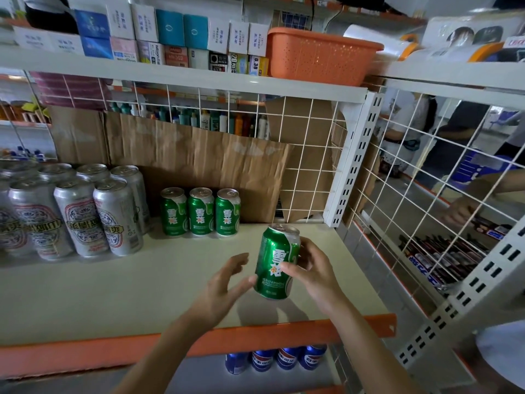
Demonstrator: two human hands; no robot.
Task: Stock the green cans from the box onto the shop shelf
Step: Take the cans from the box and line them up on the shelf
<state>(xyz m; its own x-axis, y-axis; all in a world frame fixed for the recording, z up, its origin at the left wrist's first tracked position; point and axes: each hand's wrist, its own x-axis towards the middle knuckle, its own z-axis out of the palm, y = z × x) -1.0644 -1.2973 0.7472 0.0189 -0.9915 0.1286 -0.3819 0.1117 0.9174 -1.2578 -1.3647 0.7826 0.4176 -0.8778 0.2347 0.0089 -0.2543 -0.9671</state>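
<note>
Over the cream shelf point(113, 291) my right fingers point(289, 267) wrap the near-upright green metal can point(277, 260); shelved green row point(201, 211) at eleven o'clock; left fingers point(237, 265) spread.

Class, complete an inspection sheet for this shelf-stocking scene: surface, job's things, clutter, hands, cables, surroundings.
Surface: cream shelf board, orange front edge.
Job's things: three green cans in a row at the back; fourth can held tilted above the board; box not seen.
Clutter: silver cans at left; cardboard sheet behind.
Hands: right hand grips the fourth can; left hand open beside it.
Cables: dark cable above the orange basket.
Surroundings: blue cans below; small boxes above.
</note>
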